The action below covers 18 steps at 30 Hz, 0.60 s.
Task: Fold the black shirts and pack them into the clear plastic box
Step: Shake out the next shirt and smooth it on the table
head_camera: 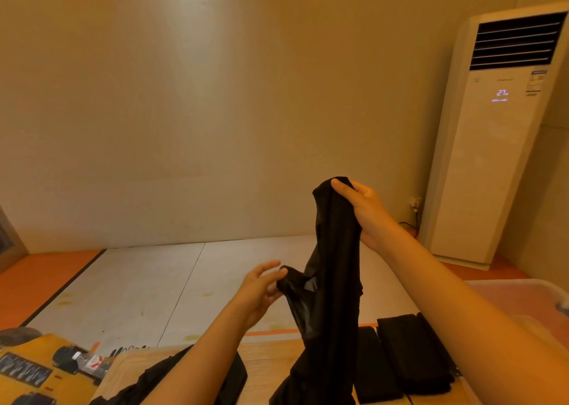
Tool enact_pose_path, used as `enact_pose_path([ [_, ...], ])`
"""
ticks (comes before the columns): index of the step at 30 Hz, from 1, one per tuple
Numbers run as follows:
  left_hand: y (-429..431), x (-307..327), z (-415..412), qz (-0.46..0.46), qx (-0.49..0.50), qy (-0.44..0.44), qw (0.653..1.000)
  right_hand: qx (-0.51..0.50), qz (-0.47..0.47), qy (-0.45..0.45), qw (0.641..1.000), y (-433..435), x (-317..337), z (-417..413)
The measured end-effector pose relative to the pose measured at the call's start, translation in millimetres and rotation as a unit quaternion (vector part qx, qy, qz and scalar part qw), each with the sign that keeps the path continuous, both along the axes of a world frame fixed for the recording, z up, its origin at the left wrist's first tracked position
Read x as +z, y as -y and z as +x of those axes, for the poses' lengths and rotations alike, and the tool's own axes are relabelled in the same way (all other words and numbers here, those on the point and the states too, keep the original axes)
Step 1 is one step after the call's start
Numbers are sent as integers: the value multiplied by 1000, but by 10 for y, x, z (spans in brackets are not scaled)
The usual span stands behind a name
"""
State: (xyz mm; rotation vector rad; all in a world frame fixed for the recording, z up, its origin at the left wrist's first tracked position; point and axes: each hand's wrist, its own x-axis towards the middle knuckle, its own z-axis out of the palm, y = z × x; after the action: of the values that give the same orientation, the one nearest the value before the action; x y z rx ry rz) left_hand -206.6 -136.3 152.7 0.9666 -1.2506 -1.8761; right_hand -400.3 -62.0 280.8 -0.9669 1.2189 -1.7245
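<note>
Forearms [462, 297] extended, right hand [366, 210] clutches black shirt [335, 281] high, left hand [261, 290] pinches it lower.

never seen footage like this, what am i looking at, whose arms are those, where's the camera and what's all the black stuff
There is no machine here. The single picture comes from a wide-angle camera worn on a person's head, looking forward and down, so the two bare arms are the wearer's own. The right hand grips the top of a black shirt and holds it up in the air. The left hand pinches a lower part of the same shirt. Below is a wooden table. On its right side lie folded black shirts, side by side. At the far right edge is the clear plastic box they are to be packed into. A loose black garment lies at the lower left. The tall white unit in the corner is a floor-standing air conditioner.
</note>
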Motion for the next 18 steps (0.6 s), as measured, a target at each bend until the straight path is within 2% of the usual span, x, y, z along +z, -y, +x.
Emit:
enact_pose_path([
  [3,120,286,89,-28,19,-15,999,-16,4,10,1000,13,-1,-83],
  [8,332,899,237,-95,27,-43,994,-47,1,-25,999,62,34,-174],
  [11,442,1202,386,-192,32,14,981,-89,-18,-54,994,94,71,-280],
  [15,555,1480,549,-334,84,134,929,-133,-32,-67,988,130,112,-381],
  [18,635,1593,646,-378,95,171,905,-154,-44,-69,985,134,158,-417],
])
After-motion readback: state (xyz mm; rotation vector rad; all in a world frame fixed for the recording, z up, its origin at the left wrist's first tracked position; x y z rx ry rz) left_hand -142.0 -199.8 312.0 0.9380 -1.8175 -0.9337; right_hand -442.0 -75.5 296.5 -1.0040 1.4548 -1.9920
